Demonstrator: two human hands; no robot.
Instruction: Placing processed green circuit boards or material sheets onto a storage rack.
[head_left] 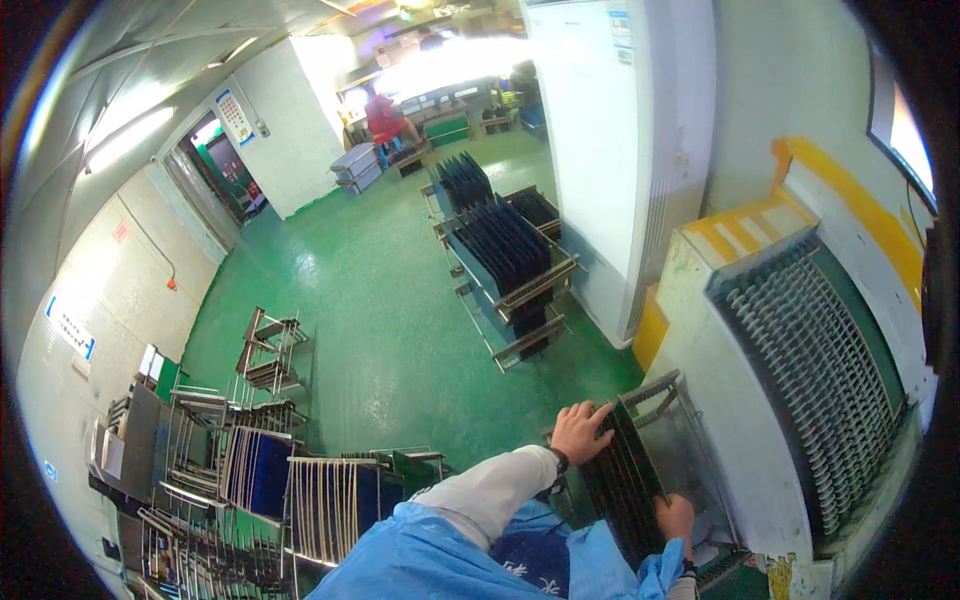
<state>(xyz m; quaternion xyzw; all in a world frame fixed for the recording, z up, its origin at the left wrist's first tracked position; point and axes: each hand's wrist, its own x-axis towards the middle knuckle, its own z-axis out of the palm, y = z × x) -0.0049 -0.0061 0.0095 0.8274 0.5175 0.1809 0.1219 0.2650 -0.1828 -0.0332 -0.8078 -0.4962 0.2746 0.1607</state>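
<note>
In front of me, several thin dark panels [622, 480] stand on edge, packed close together in a metal rack [655, 393]. My left hand [580, 433] rests at their far upper edge with its fingers spread, a dark band around that wrist. At the near right side of the same panels, my right hand [676, 517] is closed around the edge of a panel. Part of that hand and the lower ends of the panels are hidden by my blue sleeve and garment.
To my right stands a machine with rows of rollers [815, 390]. Ahead, more racks hold dark panels [505, 245] beside a white cabinet [600, 130]. Metal racks with panels [335, 510] crowd the lower left. A person in red [388, 118] sits far off.
</note>
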